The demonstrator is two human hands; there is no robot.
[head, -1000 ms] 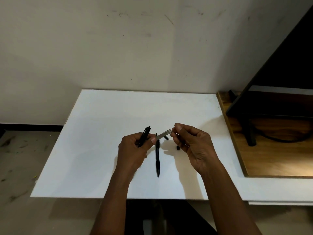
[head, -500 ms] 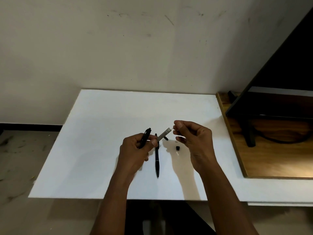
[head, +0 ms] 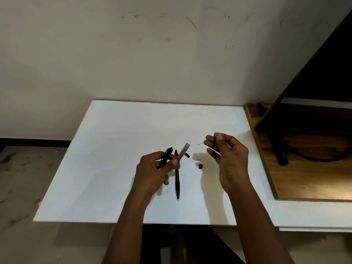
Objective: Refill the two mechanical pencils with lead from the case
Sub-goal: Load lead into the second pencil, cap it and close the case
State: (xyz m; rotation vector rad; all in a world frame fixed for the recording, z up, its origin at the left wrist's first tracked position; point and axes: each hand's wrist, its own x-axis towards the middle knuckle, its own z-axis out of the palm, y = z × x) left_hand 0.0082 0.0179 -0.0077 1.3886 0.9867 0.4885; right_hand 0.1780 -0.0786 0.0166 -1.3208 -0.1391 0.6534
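Black pencil (head: 166, 155) and grey case (head: 183, 151) share the left hand (head: 152, 172): its grip is clamped on both, the case pinched at the thumb with its free end pointing up and to the right. Two things in one grip is the first risk, since any shuffle to present the pencil's open end could tilt the case and, if its mouth is uncovered, spill leads over the white tabletop (head: 114, 149). Just beside that hand the second pencil (head: 177, 180) lies on the tabletop, tip toward the person, with one small cap (head: 187, 154) near the case and another cap (head: 200, 166) further right. A careless wrist could knock these away. Further right, the right hand (head: 228, 155) is raised above the tabletop, its grip pinched together on a single lead (head: 200, 143), apart from both pencils. That lead looks hair-thin and likely brittle. Too firm a pinch or a skewed entry into the barrel would probably snap it, and a loose one would drop it.
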